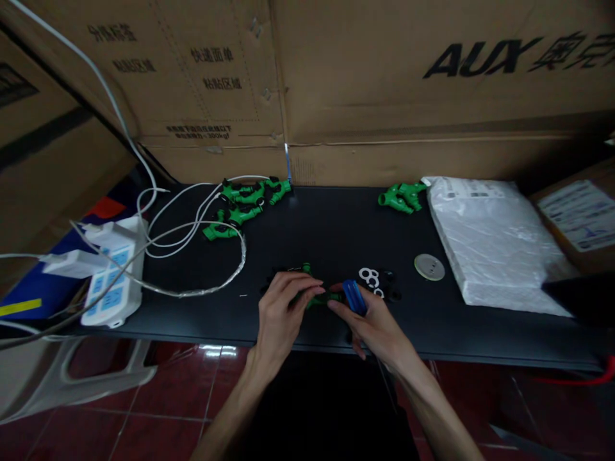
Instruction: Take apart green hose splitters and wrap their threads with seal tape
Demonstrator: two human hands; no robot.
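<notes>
Near the table's front edge, my left hand (283, 304) has thumb and fingertips pinched together over a green plastic hose connector (316, 298). Whatever sits in that pinch is too small to make out. My right hand (369, 320) is closed around a tool with a blue handle (354, 296); its working end is hidden. The right thumb and forefinger also reach to the connector's right end. Partly behind the left hand lie small dark parts (283, 271). White ring washers (369, 276) and black caps (393, 293) lie just beyond the right hand.
Green Y-shaped connectors (245, 203) lie at back left among white cables (192, 240), with more connectors (402, 196) at back right. A power strip (115, 275) is at left. A round disc (429, 267) and a white wrapped package (490, 243) are at right. Cardboard (355, 102) stands behind.
</notes>
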